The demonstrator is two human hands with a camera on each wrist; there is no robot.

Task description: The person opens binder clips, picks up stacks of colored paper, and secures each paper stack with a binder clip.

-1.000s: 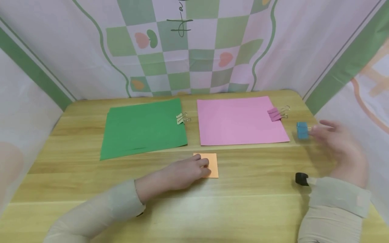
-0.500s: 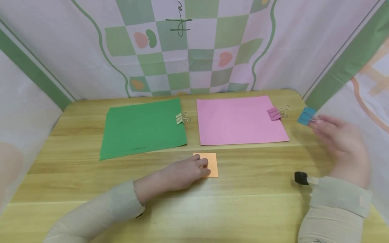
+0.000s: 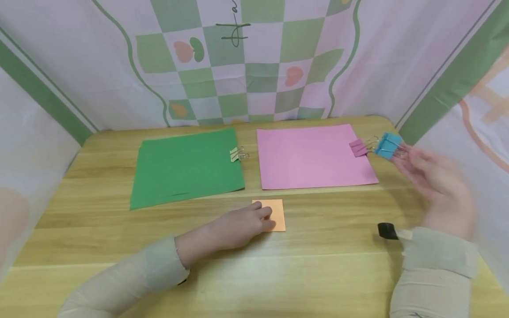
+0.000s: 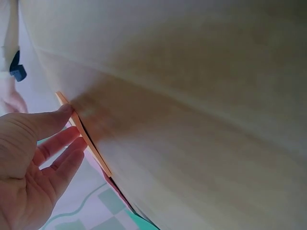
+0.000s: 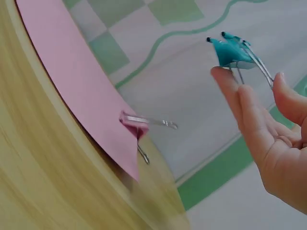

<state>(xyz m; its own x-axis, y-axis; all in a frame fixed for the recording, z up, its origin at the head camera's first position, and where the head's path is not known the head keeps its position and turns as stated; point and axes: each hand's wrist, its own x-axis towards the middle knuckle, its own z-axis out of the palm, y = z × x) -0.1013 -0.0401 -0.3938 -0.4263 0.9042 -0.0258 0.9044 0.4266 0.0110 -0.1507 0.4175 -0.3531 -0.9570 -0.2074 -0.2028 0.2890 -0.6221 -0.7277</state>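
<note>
My right hand (image 3: 441, 176) pinches a blue binder clip (image 3: 388, 145) by its wire handles, above the table's right side. The right wrist view shows the blue clip (image 5: 232, 51) between thumb and fingers, apart from the pink clip. Pink sheets (image 3: 310, 159) lie flat, with a pink binder clip (image 3: 358, 148) gripping their right edge. My left hand (image 3: 242, 226) rests its fingertips on a small orange sticky-note pad (image 3: 279, 215) lying on the table. In the left wrist view, thumb and fingers touch the pad (image 4: 98, 154) without curling round it.
Green sheets (image 3: 187, 170) lie at the back left, with a pale yellow binder clip (image 3: 234, 155) on their right edge. The wooden table (image 3: 310, 278) meets a patterned cloth (image 3: 262, 79) at the back. A black piece (image 3: 386, 231) sticks out from the right wrist.
The right hand has raised the blue binder clip and brought it up and left, towards the pink clip. The left hand and the orange pad have stayed in place.
</note>
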